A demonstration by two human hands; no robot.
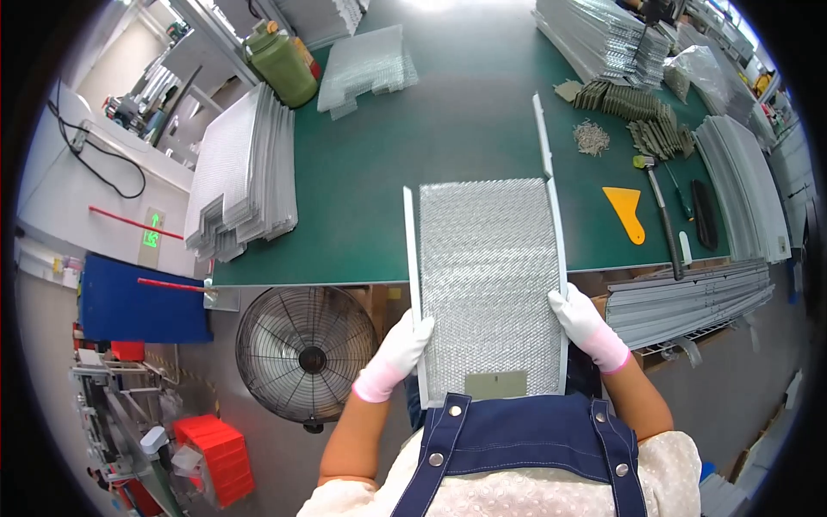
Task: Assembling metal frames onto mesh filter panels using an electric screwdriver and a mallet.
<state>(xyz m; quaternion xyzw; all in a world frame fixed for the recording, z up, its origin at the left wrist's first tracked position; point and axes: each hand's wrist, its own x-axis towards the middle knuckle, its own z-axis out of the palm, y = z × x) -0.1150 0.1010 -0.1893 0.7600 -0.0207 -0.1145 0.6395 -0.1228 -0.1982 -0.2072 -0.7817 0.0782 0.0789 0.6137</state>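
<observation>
A silver mesh panel (489, 258) extends from my waist over the near edge of the green table. Slim white rails run along its two sides: the left rail (411, 250) and the right rail (556, 224). A separate-looking white strip (542, 138) continues beyond the right rail's far end. My left hand (403, 343), in a white glove with a pink cuff, closes around the left rail. My right hand (586, 323), gloved the same way, grips the right rail. A grey-green rectangular plate (495, 384) lies at the panel's near end.
Stacked mesh sheets (245, 172) and a green bottle (280, 65) stand at left. On the right lie a yellow scraper (626, 213), a hammer (662, 207), a screwdriver (680, 191), a pile of small pieces (591, 137) and white strips (741, 185). A floor fan (293, 332) stands below the table.
</observation>
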